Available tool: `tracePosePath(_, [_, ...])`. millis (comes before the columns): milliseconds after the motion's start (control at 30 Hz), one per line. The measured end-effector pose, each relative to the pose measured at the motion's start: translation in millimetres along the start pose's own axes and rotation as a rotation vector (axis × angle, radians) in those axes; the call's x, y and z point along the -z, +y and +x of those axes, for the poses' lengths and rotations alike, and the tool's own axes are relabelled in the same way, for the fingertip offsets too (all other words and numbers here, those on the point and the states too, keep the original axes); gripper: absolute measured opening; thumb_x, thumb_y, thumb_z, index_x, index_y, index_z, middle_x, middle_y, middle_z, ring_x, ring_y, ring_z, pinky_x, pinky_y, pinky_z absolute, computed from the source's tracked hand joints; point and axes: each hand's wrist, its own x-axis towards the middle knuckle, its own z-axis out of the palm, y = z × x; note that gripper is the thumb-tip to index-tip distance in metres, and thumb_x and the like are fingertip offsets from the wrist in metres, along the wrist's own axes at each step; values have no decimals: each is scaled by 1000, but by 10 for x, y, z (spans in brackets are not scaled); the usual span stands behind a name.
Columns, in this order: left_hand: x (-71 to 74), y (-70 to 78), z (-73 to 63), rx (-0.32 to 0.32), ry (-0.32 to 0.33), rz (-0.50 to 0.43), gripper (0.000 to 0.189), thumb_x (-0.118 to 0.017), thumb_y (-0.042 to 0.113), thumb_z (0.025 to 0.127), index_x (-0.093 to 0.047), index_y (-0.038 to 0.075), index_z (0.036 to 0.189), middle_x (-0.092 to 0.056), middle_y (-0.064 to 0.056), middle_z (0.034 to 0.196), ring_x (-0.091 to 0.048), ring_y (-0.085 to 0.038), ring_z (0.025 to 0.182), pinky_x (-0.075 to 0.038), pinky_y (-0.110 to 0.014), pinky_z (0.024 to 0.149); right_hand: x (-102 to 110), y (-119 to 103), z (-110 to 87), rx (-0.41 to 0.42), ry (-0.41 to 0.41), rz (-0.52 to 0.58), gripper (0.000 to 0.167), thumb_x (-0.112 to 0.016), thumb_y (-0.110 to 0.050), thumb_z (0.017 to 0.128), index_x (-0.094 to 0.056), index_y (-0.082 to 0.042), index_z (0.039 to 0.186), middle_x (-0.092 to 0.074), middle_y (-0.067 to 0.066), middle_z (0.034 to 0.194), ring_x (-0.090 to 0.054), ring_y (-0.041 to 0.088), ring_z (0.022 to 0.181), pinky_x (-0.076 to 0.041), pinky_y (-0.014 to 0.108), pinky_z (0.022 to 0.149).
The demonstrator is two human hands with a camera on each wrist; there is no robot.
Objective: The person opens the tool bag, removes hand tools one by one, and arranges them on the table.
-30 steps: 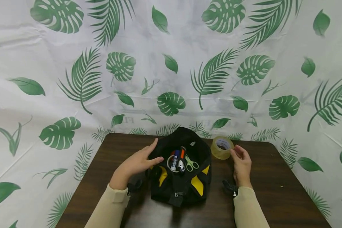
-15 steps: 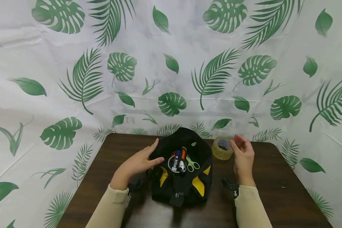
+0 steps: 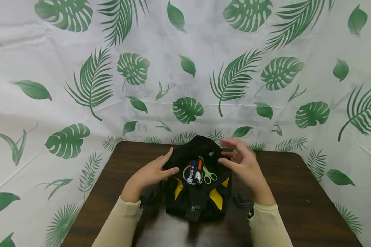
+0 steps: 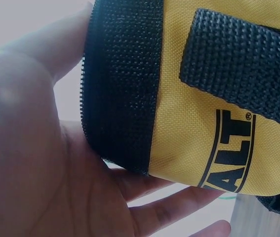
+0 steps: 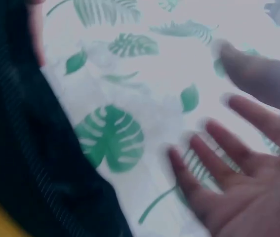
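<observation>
A black and yellow tool bag (image 3: 174, 206) stands unzipped on the table, its mouth facing up. My left hand (image 3: 148, 176) rests against the bag's left rim, fingers extended and thumb over the edge. In the left wrist view those fingers (image 4: 174, 210) lie straight along the yellow side. My right hand (image 3: 245, 168) hovers at the bag's right rim with fingers spread and nothing held. Inside the bag show green-handled scissors (image 3: 210, 177), an orange and black tool (image 3: 200, 165), a blue and white tube (image 3: 191, 171) and a pale ring (image 3: 184, 175).
The dark wooden table (image 3: 296, 192) extends on both sides of the bag. Behind it hangs a white sheet (image 3: 160, 116) with green leaf prints. Whatever lies behind my right hand, at the bag's right, is hidden.
My right hand has moved from beside the clear tape roll leftward to the bag's rim, its fingers spreading. The tape roll is now hidden behind it. My left hand stays in place.
</observation>
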Motion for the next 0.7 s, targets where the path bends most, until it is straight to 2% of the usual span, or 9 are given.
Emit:
tracePosePath(133, [4,-11,4,0,3,6,103,-60,80,97,-4,41,175,-19,-7,183,-20,-36,170,-24,-67,133,-112,-50,160,-53,-194,-93,64,-84,-10,98,-58,-19,155,-53,4,154,-59,25,139,-57,35,113])
tracePosePath(267, [-5,-16,5,10,0,15,103,-60,82,97,-4,42,174,-20,-9,183,-22,-38,169,-25,-68,133,-211,-63,342,-117,-291,-153,58,-85,-24,98,-61,-30,150,-56,0,149,-61,24,137,-58,44,112])
tracePosePath(400, [-11,-17,9,12,-3,18,103,-59,81,97,-5,41,175,-22,-11,182,-24,-40,169,-26,-68,132,-291,-80,542,-168,-373,-227,58,-85,-31,99,-60,-26,151,-57,7,151,-59,29,138,-56,55,113])
tracePosePath(500, [-8,-14,8,10,-3,14,103,-60,81,97,-6,40,175,-23,-11,182,-26,-39,168,-26,-68,132,-358,-107,691,-242,-450,-261,62,-85,-34,98,-59,-20,153,-57,13,156,-59,34,141,-51,61,116])
tracePosePath(600, [-2,-14,8,8,-4,12,103,-60,81,97,-5,40,175,-22,-11,182,-28,-38,167,-27,-68,132,-436,-135,815,-366,-515,-291,65,-86,-39,97,-60,-18,152,-58,15,157,-57,35,144,-49,61,118])
tracePosePath(700, [7,-12,9,5,-7,9,103,-60,81,97,-4,41,175,-21,-12,183,-27,-39,167,-27,-69,131,-524,-120,909,-492,-536,-319,65,-85,-42,97,-61,-18,151,-59,17,156,-58,36,143,-51,60,117])
